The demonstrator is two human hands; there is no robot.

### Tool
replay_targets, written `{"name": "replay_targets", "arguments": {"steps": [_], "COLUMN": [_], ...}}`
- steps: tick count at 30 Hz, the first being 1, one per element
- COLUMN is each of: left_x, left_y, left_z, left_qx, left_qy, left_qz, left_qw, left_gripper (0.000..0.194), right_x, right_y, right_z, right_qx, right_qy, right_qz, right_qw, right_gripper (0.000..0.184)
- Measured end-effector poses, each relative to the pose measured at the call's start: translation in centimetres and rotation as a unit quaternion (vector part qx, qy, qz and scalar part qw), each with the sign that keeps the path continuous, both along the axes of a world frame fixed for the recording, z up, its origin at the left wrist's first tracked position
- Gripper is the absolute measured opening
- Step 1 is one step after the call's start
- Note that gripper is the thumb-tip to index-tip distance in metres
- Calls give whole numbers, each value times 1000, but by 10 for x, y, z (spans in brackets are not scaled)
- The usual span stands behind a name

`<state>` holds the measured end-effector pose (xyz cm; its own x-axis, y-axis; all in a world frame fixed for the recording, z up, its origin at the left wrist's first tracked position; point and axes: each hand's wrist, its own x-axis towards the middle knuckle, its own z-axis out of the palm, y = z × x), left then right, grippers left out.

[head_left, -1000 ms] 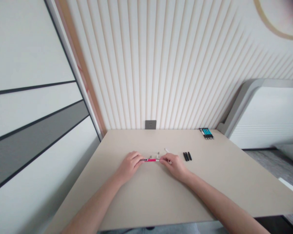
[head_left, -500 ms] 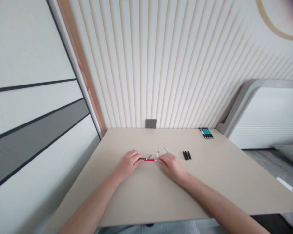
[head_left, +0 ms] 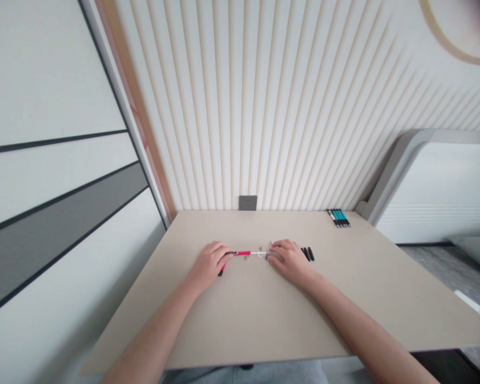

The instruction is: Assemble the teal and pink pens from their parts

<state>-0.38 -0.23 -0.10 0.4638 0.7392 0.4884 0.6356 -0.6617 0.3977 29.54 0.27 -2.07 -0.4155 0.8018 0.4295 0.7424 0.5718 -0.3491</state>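
My left hand (head_left: 212,262) is closed on a red pen barrel (head_left: 244,253) with a black part near the fingers. Below that hand another red piece with a black end (head_left: 221,271) shows, partly covered by the fingers. A thin white pen refill (head_left: 258,253) runs from the barrel's right end to my right hand (head_left: 287,257), whose fingertips pinch its far end. Close to the refill lie a few tiny grey parts (head_left: 246,258), too small to name. Just right of my right hand are black pen pieces (head_left: 311,254), partly hidden by it.
The beige table (head_left: 240,320) reaches to the ribbed wall, where a dark socket (head_left: 248,202) sits. A row of blue and black pens (head_left: 338,218) lies at the back right. A white cabinet stands at the left and a bed headboard (head_left: 444,186) at the right.
My right hand has moved right and slightly away from me, so more of the white refill shows beyond the barrel. A second red and black piece has come into view below my left hand.
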Motion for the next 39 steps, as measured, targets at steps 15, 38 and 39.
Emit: {"name": "replay_targets", "arguments": {"steps": [15, 38, 39], "left_x": [1, 3, 3], "left_y": [0, 0, 0], "left_z": [1, -1, -1], "left_qx": [-3, -10, -10], "left_qy": [12, 8, 10], "left_qz": [-1, 5, 6], "left_qw": [1000, 1000, 1000], "left_gripper": [18, 19, 19], "right_x": [1, -3, -3], "right_y": [5, -2, -2], "right_z": [0, 10, 10], "right_qx": [-71, -58, -58], "right_qy": [47, 169, 168], "right_qz": [-22, 102, 102], "right_qw": [996, 979, 979], "right_gripper": [11, 26, 26]}}
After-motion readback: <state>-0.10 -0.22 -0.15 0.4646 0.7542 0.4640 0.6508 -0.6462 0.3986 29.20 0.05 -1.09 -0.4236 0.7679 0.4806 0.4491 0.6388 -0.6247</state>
